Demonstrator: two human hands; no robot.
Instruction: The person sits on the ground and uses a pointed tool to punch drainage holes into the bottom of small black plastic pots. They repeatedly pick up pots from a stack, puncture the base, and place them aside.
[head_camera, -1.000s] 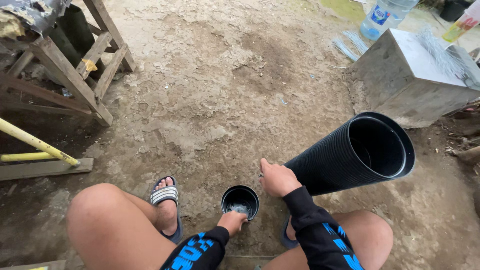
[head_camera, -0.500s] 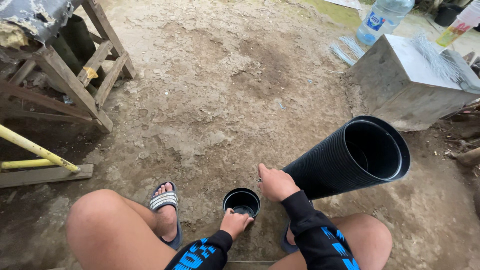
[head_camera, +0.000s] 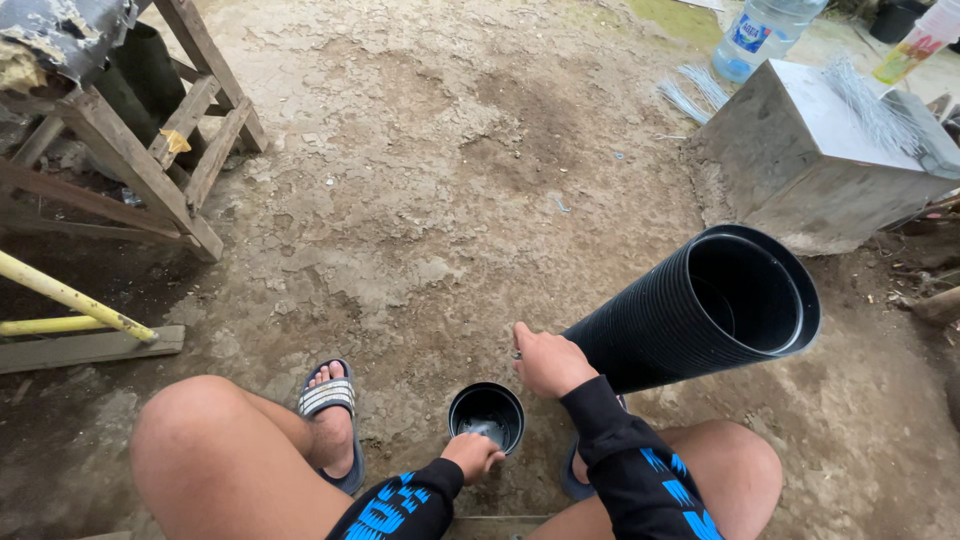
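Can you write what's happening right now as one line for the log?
left hand: holds rim of small black pot on dirt ground | right hand: grips long stack of black pots, tilted

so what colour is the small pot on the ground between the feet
Black, the small pot, seen clearly in the head view.

A wooden trestle (head_camera: 150, 150) stands at the upper left of the frame on the cracked dirt floor (head_camera: 430, 200), with yellow poles (head_camera: 70, 300) lying below it at the left edge. At the upper right a grey metal box (head_camera: 800, 180) carries a bundle of thin wires (head_camera: 865, 95), and a clear plastic water bottle (head_camera: 760, 30) stands behind it.
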